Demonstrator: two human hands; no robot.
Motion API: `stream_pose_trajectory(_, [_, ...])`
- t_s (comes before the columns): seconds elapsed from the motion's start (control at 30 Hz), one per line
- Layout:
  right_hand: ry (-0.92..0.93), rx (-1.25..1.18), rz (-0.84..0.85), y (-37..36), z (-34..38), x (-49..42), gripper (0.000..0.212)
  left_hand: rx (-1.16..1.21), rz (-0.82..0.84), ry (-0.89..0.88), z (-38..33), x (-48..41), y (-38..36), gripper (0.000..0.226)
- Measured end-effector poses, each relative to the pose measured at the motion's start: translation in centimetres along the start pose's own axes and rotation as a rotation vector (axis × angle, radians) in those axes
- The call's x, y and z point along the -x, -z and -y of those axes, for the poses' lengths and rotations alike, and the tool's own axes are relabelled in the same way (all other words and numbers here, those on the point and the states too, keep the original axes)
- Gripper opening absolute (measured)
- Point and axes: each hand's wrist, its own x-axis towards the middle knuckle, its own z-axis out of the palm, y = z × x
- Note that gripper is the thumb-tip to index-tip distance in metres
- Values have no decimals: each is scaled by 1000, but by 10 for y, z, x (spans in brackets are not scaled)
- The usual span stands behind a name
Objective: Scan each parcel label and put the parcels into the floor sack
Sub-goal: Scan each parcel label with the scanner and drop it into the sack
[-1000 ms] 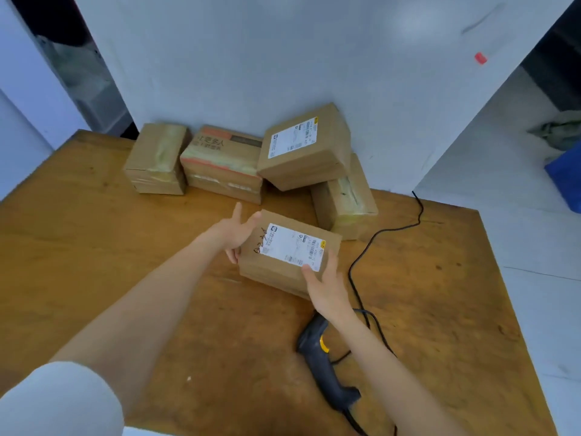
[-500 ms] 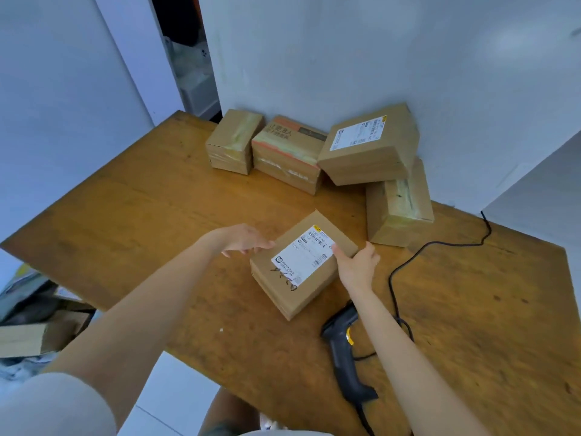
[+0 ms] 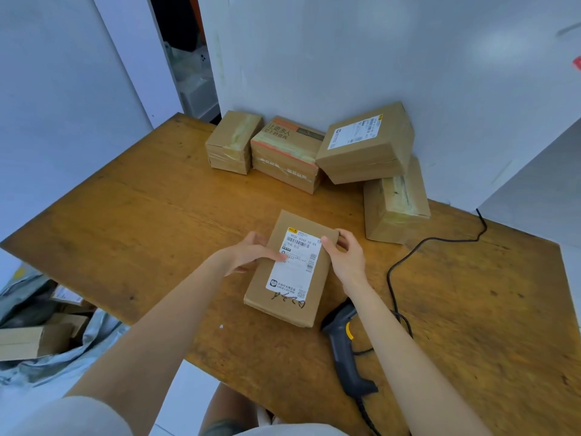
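Parcel [image 3: 284, 309]: brown cardboard box, white label [image 3: 294, 272] up
Left hand [image 3: 248, 253]: clasps left edge, thumb on label
Right hand [image 3: 345, 257]: clasps right edge
Scanner [image 3: 344, 344]: black handheld, beside right wrist

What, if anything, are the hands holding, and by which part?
Both hold the labelled parcel: the left hand at its left edge, the right hand at its far right corner.

The left hand [image 3: 248, 254] and right hand [image 3: 345, 256] grip the parcel [image 3: 283, 306] by its opposite sides, label [image 3: 295, 265] up. The scanner [image 3: 345, 344] lies under the right forearm. Beyond both hands sit four parcels [image 3: 364, 152].
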Motion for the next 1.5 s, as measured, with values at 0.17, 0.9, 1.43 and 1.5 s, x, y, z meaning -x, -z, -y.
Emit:
stream_pose_trajectory(0.17, [139, -116, 91, -1, 9, 2, 33, 243, 60, -51, 10, 13, 4, 95])
stream_pose_trajectory(0.9, [-64, 1024, -5, 34, -101, 132, 63, 473, 8, -207, 5, 14, -4, 118])
stream_pose_trajectory(1.43, [201, -192, 342, 45, 44, 153, 44, 514, -54, -227, 4, 11, -10, 134])
stream_pose_trajectory(1.5, [230, -172, 326, 43, 54, 157, 46, 511, -47, -234, 3, 10, -13, 138])
